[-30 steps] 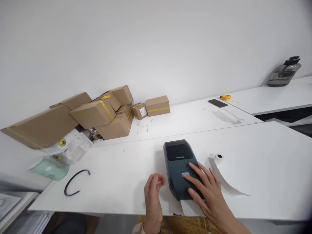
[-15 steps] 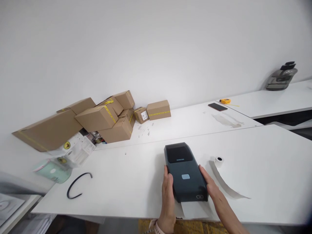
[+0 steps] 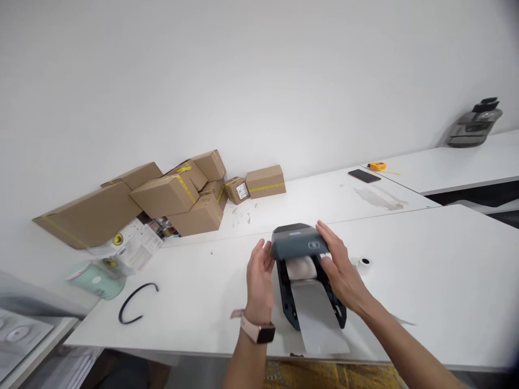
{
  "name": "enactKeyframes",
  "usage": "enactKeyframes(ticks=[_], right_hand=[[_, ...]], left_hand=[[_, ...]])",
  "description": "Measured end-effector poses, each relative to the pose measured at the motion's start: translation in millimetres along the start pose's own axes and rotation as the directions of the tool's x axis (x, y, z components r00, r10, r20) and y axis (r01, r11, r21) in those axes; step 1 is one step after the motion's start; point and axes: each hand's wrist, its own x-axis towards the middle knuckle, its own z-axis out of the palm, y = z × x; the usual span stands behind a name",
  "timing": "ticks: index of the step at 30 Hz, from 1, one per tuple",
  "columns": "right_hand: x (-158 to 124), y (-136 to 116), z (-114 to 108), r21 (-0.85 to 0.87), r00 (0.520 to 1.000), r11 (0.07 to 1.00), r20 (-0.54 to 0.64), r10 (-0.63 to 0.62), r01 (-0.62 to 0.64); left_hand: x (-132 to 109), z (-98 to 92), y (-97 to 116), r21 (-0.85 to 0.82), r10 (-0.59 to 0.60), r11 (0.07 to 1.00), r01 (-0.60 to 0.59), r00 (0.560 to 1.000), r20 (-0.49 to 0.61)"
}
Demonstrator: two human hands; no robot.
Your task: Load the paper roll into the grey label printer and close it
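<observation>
The dark blue label printer lies on the white table with its lid raised at the near end. Inside sits a white paper roll, and its paper strip runs out over the front toward the table edge. My left hand, a watch on the wrist, has its fingers against the lid's left edge. My right hand grips the lid's right edge, thumb below and fingers on top.
A small label roll stands right of the printer, its tail partly behind my right arm. A black curved strip lies at left. Cardboard boxes are piled behind. A phone, tape measure and bottle are farther right.
The printer's lid has swung up from closed, baring the roll and paper strip inside. Both hands have moved away from me, from the printer's sides to the lid's edges.
</observation>
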Motion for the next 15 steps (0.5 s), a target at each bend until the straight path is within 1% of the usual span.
enactKeyframes(ticks=[2,4,7,9,11,12,13,15], right_hand=[[35,-5,4,-0.024,0.994,0.996,-0.054,-0.09,0.089],[68,-3,11,-0.029,0.989,0.994,-0.101,-0.108,0.105],[109,8,19,-0.025,0.995,1.0,-0.095,-0.006,0.003],[129,18,22,-0.017,0.995,0.997,-0.067,0.07,-0.071],[140,28,22,-0.014,0.993,0.994,-0.037,0.109,-0.11],[141,32,21,-0.016,0.993,0.993,-0.027,0.119,-0.12],[138,34,20,-0.016,0.991,0.991,-0.025,0.129,-0.13],[122,38,18,-0.053,0.989,0.99,-0.062,0.131,-0.134]], left_hand=[[22,-0.2,2,-0.023,-0.103,0.995,0.101,0.989,-0.108],[42,-3.4,-7,0.009,-0.156,0.987,0.159,0.974,-0.164],[60,-8.4,-32,0.096,-0.193,0.972,0.215,0.96,-0.201],[63,-10.2,-48,0.153,-0.198,0.962,0.224,0.965,-0.169],[62,-11.6,-60,0.192,-0.2,0.957,0.218,0.974,-0.107],[61,-12.5,-65,0.203,-0.203,0.955,0.214,0.976,-0.074],[60,-13.6,-68,0.211,-0.209,0.954,0.214,0.977,-0.046],[62,-16.4,-74,0.214,-0.219,0.953,0.215,0.976,-0.007]])
